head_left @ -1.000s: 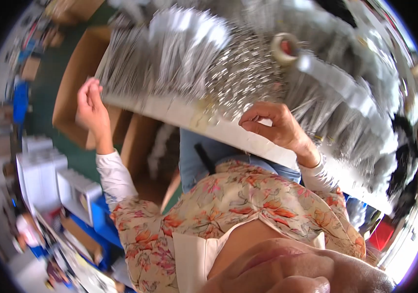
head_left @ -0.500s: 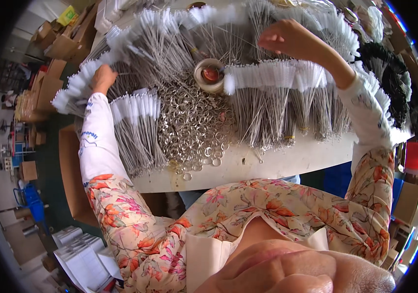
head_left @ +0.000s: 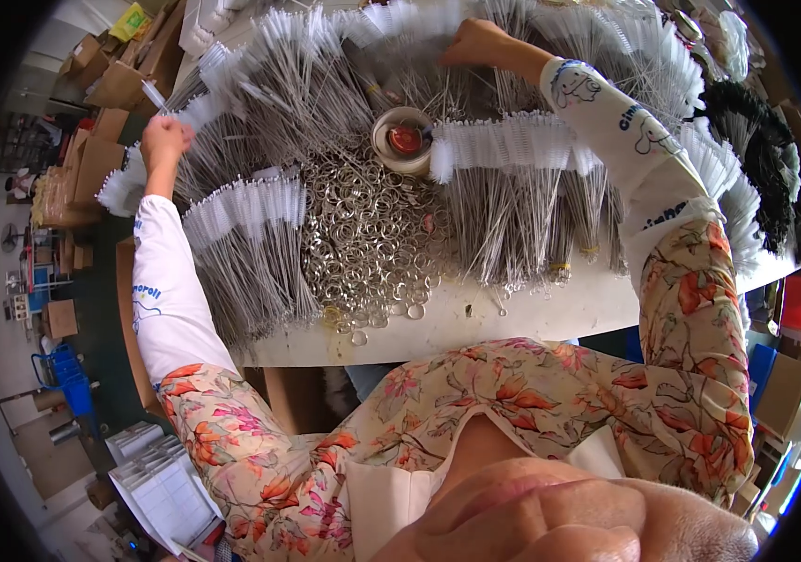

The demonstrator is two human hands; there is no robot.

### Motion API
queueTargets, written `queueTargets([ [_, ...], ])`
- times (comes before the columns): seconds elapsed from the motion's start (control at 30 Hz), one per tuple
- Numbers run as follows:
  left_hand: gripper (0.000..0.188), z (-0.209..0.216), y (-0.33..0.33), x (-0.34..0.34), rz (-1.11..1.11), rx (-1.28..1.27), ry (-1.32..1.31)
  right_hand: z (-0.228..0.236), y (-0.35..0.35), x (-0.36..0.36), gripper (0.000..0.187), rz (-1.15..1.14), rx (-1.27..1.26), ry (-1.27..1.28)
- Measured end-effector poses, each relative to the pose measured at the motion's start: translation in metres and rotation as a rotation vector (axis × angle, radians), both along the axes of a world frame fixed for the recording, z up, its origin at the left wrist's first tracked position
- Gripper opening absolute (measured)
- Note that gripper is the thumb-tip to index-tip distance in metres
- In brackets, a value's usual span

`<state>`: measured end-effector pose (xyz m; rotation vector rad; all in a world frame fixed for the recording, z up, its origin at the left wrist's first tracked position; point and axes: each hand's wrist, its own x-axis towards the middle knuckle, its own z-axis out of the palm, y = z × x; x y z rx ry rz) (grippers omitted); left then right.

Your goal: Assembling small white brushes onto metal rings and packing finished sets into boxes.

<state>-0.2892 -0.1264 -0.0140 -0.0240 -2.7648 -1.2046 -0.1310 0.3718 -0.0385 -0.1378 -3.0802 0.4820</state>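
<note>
From the head view, left of the tape roll (head_left: 408, 168), the left arm stretches forward, its hand (head_left: 165, 142) curled around a white brush (head_left: 152, 95). Beyond the roll, rightward, the right hand (head_left: 479, 45) points inward near bundled brushes (head_left: 384, 26); its grip I cannot tell.

Both arms extend forward, well apart. The left arm (head_left: 171, 318) — clad in cream, orange-flowered cloth (head_left: 232, 431) above and a white, cartoon-printed oversleeve (head_left: 166, 267) below — reaches ahead, its bare left hand (head_left: 166, 140) with fingers curled in. The right arm (head_left: 649, 169), similarly clad, angles inward; the bare right hand (head_left: 477, 43) points leftward, its fingertips indistinct.
</note>
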Motion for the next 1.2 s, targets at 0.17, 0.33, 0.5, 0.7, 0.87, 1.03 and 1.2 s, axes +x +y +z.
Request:
queueTargets([
  [0.17,0.017,0.052,0.105,0.057,-0.183,0.483,0.023,-0.024,0.060,-0.006,0.029,0.154,0.206,-0.051],
  [0.33,0.018,0.048,0.181,0.117,-0.507,0.254,0.057,0.043,-0.005,0.021,0.008,-0.004,-0.360,0.319],
  [0.5,0.033,-0.004,0.188,0.088,-0.506,-0.681,0.387,0.130,0.016,0.033,0.025,0.223,-0.686,0.649],
  [0.7,0.022,-0.023,0.240,0.082,-0.493,-0.630,0.378,0.152,0.187,0.137,0.019,-0.001,-0.185,0.737],
  [0.87,0.012,-0.007,0.181,0.061,-0.064,0.623,0.132,0.086,0.143,0.146,0.016,-0.371,0.250,0.247],
  [1.03,0.020,0.054,0.220,0.085,-0.242,0.751,0.041,-0.045,0.314,0.146,0.016,-0.039,0.608,0.546],
  [1.2,0.026,0.083,0.159,0.190,-0.180,0.641,0.035,0.078,0.178,0.129,0.022,-0.381,0.077,0.772],
])
